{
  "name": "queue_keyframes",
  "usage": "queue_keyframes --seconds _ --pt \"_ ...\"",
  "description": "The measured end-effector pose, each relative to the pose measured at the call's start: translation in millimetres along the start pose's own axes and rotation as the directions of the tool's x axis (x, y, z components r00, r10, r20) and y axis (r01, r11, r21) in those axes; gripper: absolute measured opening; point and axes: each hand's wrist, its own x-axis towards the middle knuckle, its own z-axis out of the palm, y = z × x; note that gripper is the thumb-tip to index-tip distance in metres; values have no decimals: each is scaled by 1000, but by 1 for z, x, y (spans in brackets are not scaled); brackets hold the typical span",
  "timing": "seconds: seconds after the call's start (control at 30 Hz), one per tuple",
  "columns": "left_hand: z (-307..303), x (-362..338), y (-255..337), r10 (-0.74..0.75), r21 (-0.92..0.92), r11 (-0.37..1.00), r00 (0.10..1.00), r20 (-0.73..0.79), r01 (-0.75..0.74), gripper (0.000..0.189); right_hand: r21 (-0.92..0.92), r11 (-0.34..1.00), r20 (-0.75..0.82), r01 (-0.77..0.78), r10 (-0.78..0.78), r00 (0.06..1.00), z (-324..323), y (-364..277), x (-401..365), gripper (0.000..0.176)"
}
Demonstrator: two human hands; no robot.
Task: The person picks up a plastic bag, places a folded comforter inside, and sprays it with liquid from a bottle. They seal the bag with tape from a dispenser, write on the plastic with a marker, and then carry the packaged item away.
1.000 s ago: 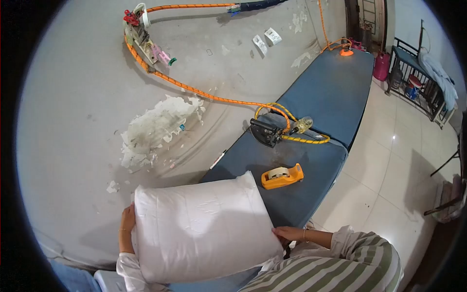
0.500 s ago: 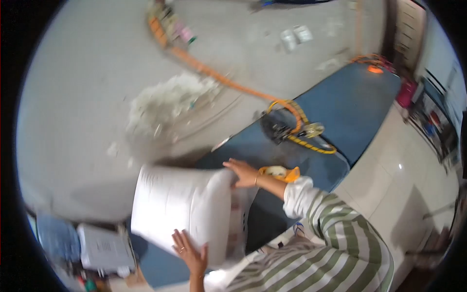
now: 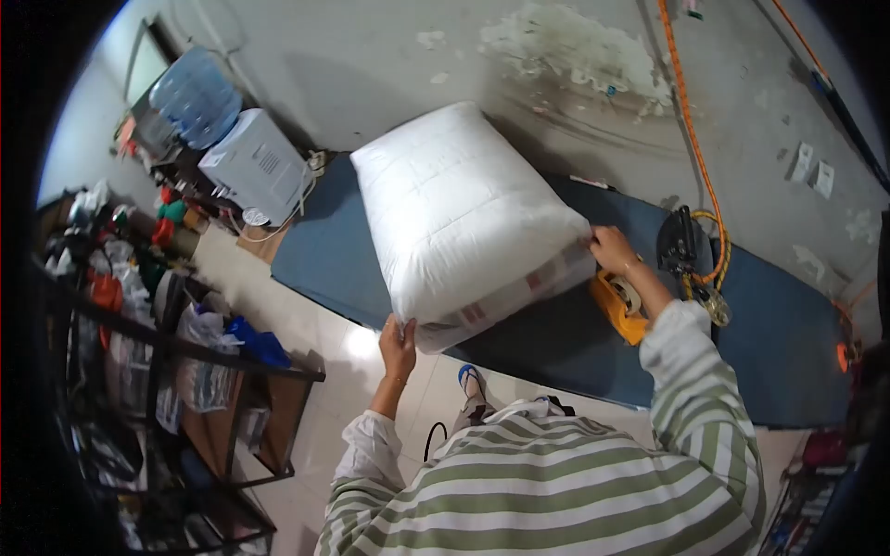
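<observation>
A large white quilted bundle (image 3: 464, 204) in a clear plastic bag lies on the blue-grey table (image 3: 324, 236). Its near side shows faint reddish print. My left hand (image 3: 399, 347) pinches the bag at the bundle's near left corner. At the right corner my right hand (image 3: 614, 250) has its fingers closed on the plastic. Just beside my right wrist is an orange tape dispenser (image 3: 618, 310) with a roll of tape. Farther right stands a black iron (image 3: 680, 246) with an orange and yellow cord.
A white water dispenser (image 3: 260, 167) with a blue bottle (image 3: 196, 98) stands beyond the table's left end. Shelves (image 3: 213, 371) holding bagged goods are at the left. An orange hose (image 3: 686, 111) hangs along the stained wall (image 3: 371, 65).
The view has swung left. My hands, which lay spread on the bundle, now grip the bag at its near corners. The bundle's printed side now faces me.
</observation>
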Motion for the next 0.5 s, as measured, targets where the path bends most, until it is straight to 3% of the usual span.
queue_keyframes --seconds 0.07,0.1,0.13,0.17,0.2,0.23,0.27,0.3,0.37,0.4,0.43,0.5 --pt "-28 5 -6 42 11 999 997 -62 -41 11 65 997 78 52 -57 995 -14 -19 -28 26" --pt "-53 9 9 -81 31 996 997 -8 81 12 150 986 105 70 -86 991 -24 -32 -44 26" --pt "-70 20 16 90 46 995 995 -49 -87 17 232 969 132 80 -113 985 -38 -45 -59 26" --pt "-88 33 47 148 59 988 985 -91 -143 23 339 941 148 27 -82 986 -56 -58 -69 23" --pt "-104 49 63 175 26 984 980 -93 -174 25 441 897 169 -32 -48 984 -73 -70 -78 21" --pt "-115 68 71 124 -108 985 989 -85 -133 27 551 834 148 18 -119 982 -90 -74 -78 19" --pt "-123 87 106 94 -165 980 992 -87 -107 29 627 778 110 -37 -41 993 -110 -94 -75 18" --pt "-128 111 121 76 -231 969 996 -36 -83 29 676 734 -16 71 -82 997 -119 -97 -67 19" --pt "-128 158 147 88 -346 936 993 74 -57 28 757 648 -62 85 -58 996 -141 -117 -50 20" --pt "-122 179 159 115 -394 917 985 132 -54 28 750 653 -102 110 -50 994 -146 -111 -39 20" --pt "-116 201 160 64 -493 867 968 241 66 25 741 657 -146 139 -44 988 -145 -96 -25 20" --pt "-98 249 149 104 -490 869 939 329 76 24 727 664 -250 174 20 968 -148 -90 -15 20"
